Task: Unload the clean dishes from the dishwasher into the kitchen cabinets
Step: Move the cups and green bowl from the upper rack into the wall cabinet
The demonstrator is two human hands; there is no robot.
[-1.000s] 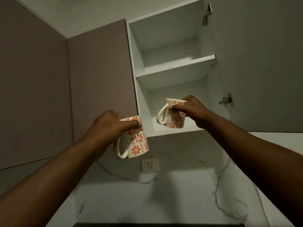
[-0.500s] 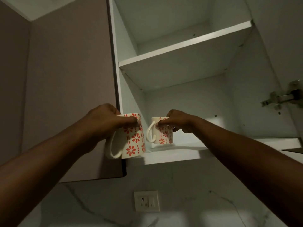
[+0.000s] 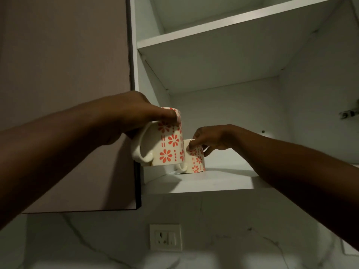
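Two cream mugs with red flower prints are in view. My left hand point(image 3: 134, 117) grips the nearer mug point(image 3: 169, 146) by its rim and holds it in the air at the left front of the open cabinet's bottom shelf point(image 3: 204, 183). Its handle points left. The farther mug point(image 3: 195, 160) stands on that shelf, just behind and right of the first. My right hand point(image 3: 213, 137) reaches into the cabinet and its fingertips pinch this mug's rim.
An upper shelf point(image 3: 223, 32) sits above, with nothing seen on it. A closed brown cabinet door point(image 3: 68, 94) adjoins on the left. A door hinge point(image 3: 349, 114) shows at far right. Below are a marble backsplash and a white wall socket point(image 3: 165, 237).
Both hands moved forward into the cabinet. The right-hand mug went deeper and came down onto the bottom shelf; the left-hand mug rose to the shelf's front left corner.
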